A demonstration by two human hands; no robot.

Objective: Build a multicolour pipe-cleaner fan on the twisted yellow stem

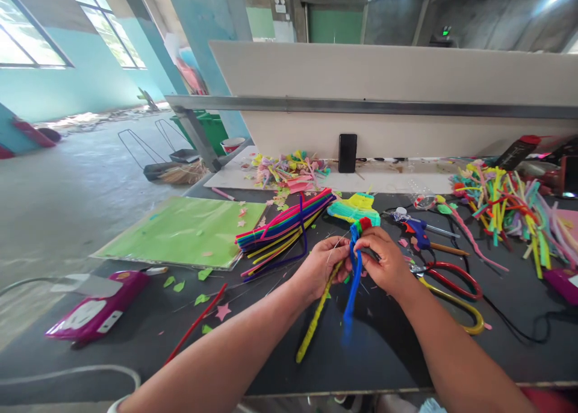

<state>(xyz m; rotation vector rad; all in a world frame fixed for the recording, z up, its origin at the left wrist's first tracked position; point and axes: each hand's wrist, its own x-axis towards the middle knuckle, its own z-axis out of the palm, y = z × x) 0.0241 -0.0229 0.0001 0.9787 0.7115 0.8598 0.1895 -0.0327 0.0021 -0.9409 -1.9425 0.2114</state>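
Note:
Both my hands meet over the dark table, working on a small bundle of bent pipe cleaners. My left hand is closed around the yellow pipe cleaner, whose free end hangs down toward the table edge. Fingers of my right hand pinch the blue pipe cleaner, its lower end blurred. Red and green fuzzy parts stick up above the fingertips. Just behind lies a yellow and turquoise pipe-cleaner piece. A bundle of long coloured pipe cleaners rests to the left of my hands.
Red-and-yellow-handled scissors and a blue glue gun lie on the right, near a pile of pipe cleaners. A green sheet pack and purple packet are left. A phone leans against the white board.

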